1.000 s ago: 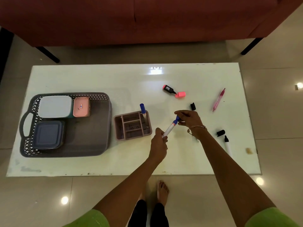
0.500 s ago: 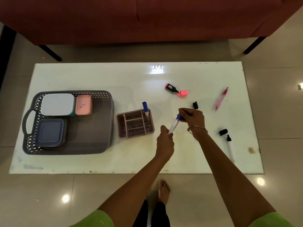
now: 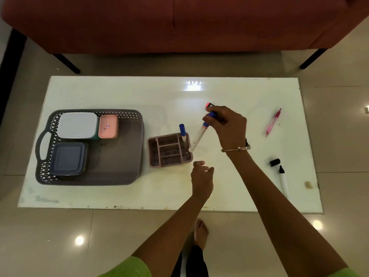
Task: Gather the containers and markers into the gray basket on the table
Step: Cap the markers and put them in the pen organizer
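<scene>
My right hand point(image 3: 227, 124) pinches a blue-capped white marker point(image 3: 197, 137) by its cap, its lower end at the right edge of the pink organizer point(image 3: 169, 149). Another blue marker point(image 3: 182, 132) stands in the organizer. My left hand point(image 3: 201, 174) hovers below it, fingers loosely curled, holding nothing. The gray basket point(image 3: 127, 156) at the left holds a white container point(image 3: 77, 124), a small pink container point(image 3: 108, 126) and a blue container point(image 3: 67, 158). A pink pen point(image 3: 273, 122), a black marker point(image 3: 283, 180) and its loose cap point(image 3: 275, 162) lie at the right.
The pink tip of a highlighter point(image 3: 208, 105) peeks out behind my right hand. A red sofa point(image 3: 179, 23) stands beyond the white table point(image 3: 139, 96). My bare foot point(image 3: 200, 230) is on the tiled floor below the table's near edge.
My left hand let go of the blue marker and dropped back. My right hand now carries it alone, swung left over the organizer's right edge.
</scene>
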Available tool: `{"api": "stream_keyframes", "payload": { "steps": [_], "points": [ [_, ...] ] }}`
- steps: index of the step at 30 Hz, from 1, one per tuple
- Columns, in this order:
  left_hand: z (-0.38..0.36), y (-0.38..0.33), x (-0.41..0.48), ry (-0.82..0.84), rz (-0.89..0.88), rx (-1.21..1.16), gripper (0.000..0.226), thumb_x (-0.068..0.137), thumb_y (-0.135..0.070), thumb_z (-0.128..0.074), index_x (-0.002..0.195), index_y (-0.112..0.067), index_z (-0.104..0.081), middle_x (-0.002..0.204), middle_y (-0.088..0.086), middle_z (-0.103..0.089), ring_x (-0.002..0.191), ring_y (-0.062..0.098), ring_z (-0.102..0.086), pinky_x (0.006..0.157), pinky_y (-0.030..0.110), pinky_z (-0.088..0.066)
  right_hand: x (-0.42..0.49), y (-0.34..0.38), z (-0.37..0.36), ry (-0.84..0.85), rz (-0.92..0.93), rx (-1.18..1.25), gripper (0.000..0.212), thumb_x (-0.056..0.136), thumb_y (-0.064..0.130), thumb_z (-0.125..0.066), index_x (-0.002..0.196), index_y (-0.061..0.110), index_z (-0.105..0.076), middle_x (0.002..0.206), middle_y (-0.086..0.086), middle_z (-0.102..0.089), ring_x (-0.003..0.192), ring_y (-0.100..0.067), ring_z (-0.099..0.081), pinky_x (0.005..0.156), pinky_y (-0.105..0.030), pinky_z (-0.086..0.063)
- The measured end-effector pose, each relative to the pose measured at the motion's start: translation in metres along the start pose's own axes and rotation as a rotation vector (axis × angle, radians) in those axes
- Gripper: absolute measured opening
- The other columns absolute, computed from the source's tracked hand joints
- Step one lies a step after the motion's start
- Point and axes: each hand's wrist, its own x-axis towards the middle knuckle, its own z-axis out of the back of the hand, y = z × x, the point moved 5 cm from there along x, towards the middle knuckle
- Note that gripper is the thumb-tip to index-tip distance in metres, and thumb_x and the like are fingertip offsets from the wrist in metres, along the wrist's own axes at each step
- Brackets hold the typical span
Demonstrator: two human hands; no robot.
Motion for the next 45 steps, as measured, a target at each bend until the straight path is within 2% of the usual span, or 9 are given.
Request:
{"api": "stream_keyframes", "payload": {
  "steps": [4,10,16,20,25,28,35,39,45],
  "points": [
    [0.008,0.009,-0.001,-0.004,0.037,0.048,0.025,0.092,-0.013,-0.052,0.114,-0.001,-0.051,0.112,0.017,-0.065,0.104,0.029,-0.061,0.089,0.035,-0.048,-0.013,0.014,-0.039,0.174,0.094,0.014,0.016,0.076,0.002,-0.07,0.092,0.003,-0.069,0.088,-0.012,-0.072,0.077,-0.02,-0.065,0.078,-0.021,-0.053],
    [0.014,0.01,0.002,0.0,0.01,0.096,0.019,0.092,-0.008,-0.046,0.105,0.002,-0.055,0.107,0.019,-0.065,0.101,0.033,-0.06,0.087,0.04,-0.049,-0.033,-0.02,-0.072,0.429,-0.001,-0.22,0.032,0.079,0.011,-0.069,0.111,0.011,-0.067,0.105,-0.015,-0.072,0.094,-0.028,-0.066,0.09,-0.029,-0.046],
    [0.003,0.004,0.009,0.029,-0.029,0.111,0.02,0.095,-0.013,-0.047,0.106,-0.001,-0.058,0.109,0.015,-0.065,0.1,0.028,-0.06,0.083,0.031,-0.047,-0.025,-0.063,0.011,0.085,-0.177,-0.055,0.025,0.074,0.009,-0.074,0.099,0.006,-0.071,0.097,-0.012,-0.074,0.081,-0.021,-0.068,0.079,-0.014,-0.048],
    [-0.026,-0.018,0.021,0.062,-0.07,0.108,0.018,0.092,-0.01,-0.051,0.106,-0.001,-0.059,0.111,0.015,-0.065,0.102,0.026,-0.06,0.086,0.031,-0.046,-0.034,-0.128,0.086,-0.154,-0.397,-0.287,0.02,0.073,0.022,-0.076,0.087,0.009,-0.071,0.08,-0.014,-0.074,0.077,-0.025,-0.069,0.065,-0.012,-0.043],
    [-0.077,-0.054,0.057,0.027,-0.109,0.11,0.022,0.087,-0.017,-0.061,0.103,-0.003,-0.064,0.108,0.014,-0.068,0.103,0.027,-0.061,0.089,0.035,-0.047,-0.045,-0.195,0.082,0.064,-0.603,-0.501,0.045,0.07,0.043,-0.076,0.093,0.006,-0.065,0.087,-0.014,-0.07,0.089,-0.028,-0.063,0.07,-0.031,-0.042],
    [-0.103,-0.071,0.08,-0.066,-0.014,0.073,0.031,0.082,-0.027,-0.067,0.104,-0.006,-0.064,0.113,0.01,-0.067,0.109,0.026,-0.059,0.09,0.034,-0.045,-0.047,-0.213,0.068,0.139,-0.636,-0.586,0.04,0.073,0.041,-0.073,0.091,0.006,-0.062,0.094,-0.013,-0.066,0.093,-0.03,-0.061,0.069,-0.032,-0.041],
    [-0.14,-0.098,0.116,-0.049,-0.166,0.259,0.039,0.084,-0.025,-0.065,0.119,-0.01,-0.059,0.119,0.011,-0.064,0.115,0.028,-0.055,0.093,0.035,-0.042,-0.047,-0.225,0.073,0.059,-0.638,-0.535,0.023,0.079,0.019,-0.062,0.082,-0.004,-0.06,0.08,-0.02,-0.066,0.079,-0.034,-0.061,0.063,-0.03,-0.036],
    [-0.138,-0.098,0.12,-0.048,-0.211,0.292,0.02,0.082,-0.014,-0.066,0.1,-0.006,-0.069,0.105,0.012,-0.071,0.102,0.028,-0.062,0.082,0.031,-0.044,-0.053,-0.223,0.079,0.047,-0.634,-0.48,0.022,0.08,0.018,-0.063,0.086,-0.003,-0.061,0.08,-0.019,-0.068,0.077,-0.033,-0.062,0.069,-0.036,-0.047],
    [-0.111,-0.082,0.095,0.009,-0.207,0.162,0.032,0.074,-0.004,-0.072,0.105,-0.003,-0.064,0.091,0.016,-0.072,0.081,0.024,-0.066,0.073,0.024,-0.045,-0.056,-0.196,0.084,-0.025,-0.586,-0.367,0.016,0.08,0.021,-0.064,0.088,0.008,-0.06,0.072,-0.011,-0.07,0.065,-0.029,-0.065,0.059,-0.029,-0.044]
  ]
}}
